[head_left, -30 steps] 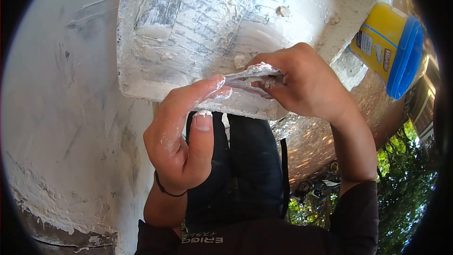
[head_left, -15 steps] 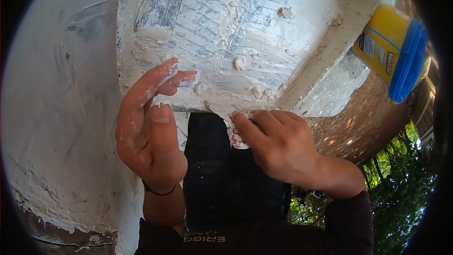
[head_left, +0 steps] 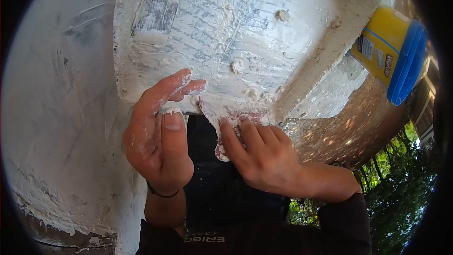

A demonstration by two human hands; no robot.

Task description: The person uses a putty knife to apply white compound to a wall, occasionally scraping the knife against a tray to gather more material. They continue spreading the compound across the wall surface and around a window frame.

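Note:
My right hand [head_left: 264, 156] holds a thin, paste-smeared scraper [head_left: 214, 123] with its fingers pressed on top. The scraper lies against the near edge of a white, paste-coated panel [head_left: 207, 33]. My left hand [head_left: 163, 123] is raised at the panel's near left edge, its fingers curved and apart from the thumb, white paste on the fingertips. Nothing is visible between them. Small lumps of paste [head_left: 237, 66] sit on the panel, some of them close to the scraper.
A yellow tub [head_left: 384, 42] with a blue lid stands tilted at the right, beside the panel's raised rim [head_left: 325, 52]. A large grey-white surface [head_left: 56, 104] fills the left. Greenery [head_left: 401, 193] shows at the lower right.
My right hand and the scraper have moved left and slightly toward me, and more of the scraper shows. My left hand has shifted a little right and toward me.

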